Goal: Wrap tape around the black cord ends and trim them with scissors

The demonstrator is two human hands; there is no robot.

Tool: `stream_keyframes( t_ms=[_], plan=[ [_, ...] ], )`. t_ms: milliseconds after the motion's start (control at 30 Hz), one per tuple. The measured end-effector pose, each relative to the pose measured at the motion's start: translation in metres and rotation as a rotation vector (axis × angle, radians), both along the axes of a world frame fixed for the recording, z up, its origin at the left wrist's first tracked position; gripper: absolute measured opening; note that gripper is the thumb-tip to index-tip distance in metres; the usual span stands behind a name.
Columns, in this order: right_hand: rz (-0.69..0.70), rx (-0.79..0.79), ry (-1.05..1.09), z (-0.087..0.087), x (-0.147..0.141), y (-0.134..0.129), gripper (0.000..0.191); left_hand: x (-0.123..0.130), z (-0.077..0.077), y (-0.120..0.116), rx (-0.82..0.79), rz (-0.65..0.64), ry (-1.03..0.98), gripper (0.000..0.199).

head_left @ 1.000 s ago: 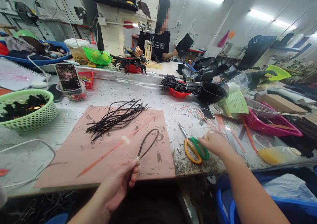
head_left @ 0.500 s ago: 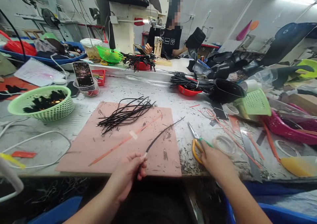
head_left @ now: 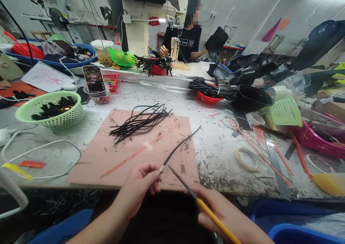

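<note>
Between thumb and fingers, my left hand (head_left: 144, 181) pinches a thin black cord (head_left: 180, 145) near a pale band, perhaps tape. The cord's free end points up and right over the pink board (head_left: 88, 165). My right hand (head_left: 218, 208) is closed around scissors (head_left: 185, 186) with a yellow handle. Their blade tips lie just right of the pale band, apart from it as far as I can tell. Beyond my hands, a loose bunch of black cords (head_left: 140, 125) rests on the board, close to an orange strip (head_left: 126, 161) with a piece of tape across it.
To the left stand a green basket (head_left: 54, 121) of black pieces and a phone (head_left: 93, 79) in a clear cup. On the right are a tape roll (head_left: 246, 160), a metal ruler (head_left: 277, 172) and a red bowl (head_left: 208, 98) with cords. A person (head_left: 185, 42) sits at a sewing machine opposite.
My right hand has picked up the scissors from the table right of the board and brought them left, beside the cord. My left hand keeps its pinch on the cord.
</note>
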State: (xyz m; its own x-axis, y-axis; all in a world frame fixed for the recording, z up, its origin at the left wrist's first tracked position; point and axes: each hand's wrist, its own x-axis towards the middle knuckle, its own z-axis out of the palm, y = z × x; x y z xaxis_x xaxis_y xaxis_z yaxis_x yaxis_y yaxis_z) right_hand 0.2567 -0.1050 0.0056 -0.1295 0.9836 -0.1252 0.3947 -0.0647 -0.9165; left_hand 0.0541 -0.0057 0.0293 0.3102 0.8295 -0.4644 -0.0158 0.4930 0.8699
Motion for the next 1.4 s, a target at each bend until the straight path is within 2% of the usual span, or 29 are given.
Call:
stream_keyframes(
  t_ms=[100,233,500,833,1000,1067,1167,1267,1400],
  plan=[
    [0.143,-0.04,-0.01,0.008,-0.01,0.006,0.047,-0.002,0.001,0.0,0.008,-0.014,0.029,0.019],
    [0.216,-0.025,-0.038,0.011,-0.014,0.011,0.052,-0.004,0.002,0.001,0.004,-0.03,0.048,0.02],
    [0.203,0.027,-0.076,0.014,-0.019,0.01,0.057,-0.006,-0.002,0.003,0.01,-0.06,0.073,0.02],
    [0.237,0.088,-0.056,-0.009,-0.03,0.014,0.05,-0.01,-0.012,0.006,-0.008,-0.047,0.067,0.022],
    [0.264,0.085,-0.108,-0.003,-0.033,0.021,0.043,-0.026,-0.015,0.008,-0.022,0.0,0.088,0.023],
    [0.231,0.09,-0.217,0.003,-0.029,0.031,0.037,-0.035,-0.017,0.01,-0.025,0.036,0.089,0.024],
    [0.059,0.114,-0.461,0.005,-0.019,0.058,0.033,-0.046,-0.019,0.01,-0.034,0.073,0.096,0.024],
    [-0.053,0.247,-0.689,-0.007,-0.009,0.094,0.049,-0.053,-0.02,0.009,-0.028,0.081,0.094,0.023],
    [-0.024,0.414,-0.89,-0.026,-0.006,0.133,0.052,-0.06,-0.02,0.008,-0.025,0.101,0.082,0.026]
  ],
)
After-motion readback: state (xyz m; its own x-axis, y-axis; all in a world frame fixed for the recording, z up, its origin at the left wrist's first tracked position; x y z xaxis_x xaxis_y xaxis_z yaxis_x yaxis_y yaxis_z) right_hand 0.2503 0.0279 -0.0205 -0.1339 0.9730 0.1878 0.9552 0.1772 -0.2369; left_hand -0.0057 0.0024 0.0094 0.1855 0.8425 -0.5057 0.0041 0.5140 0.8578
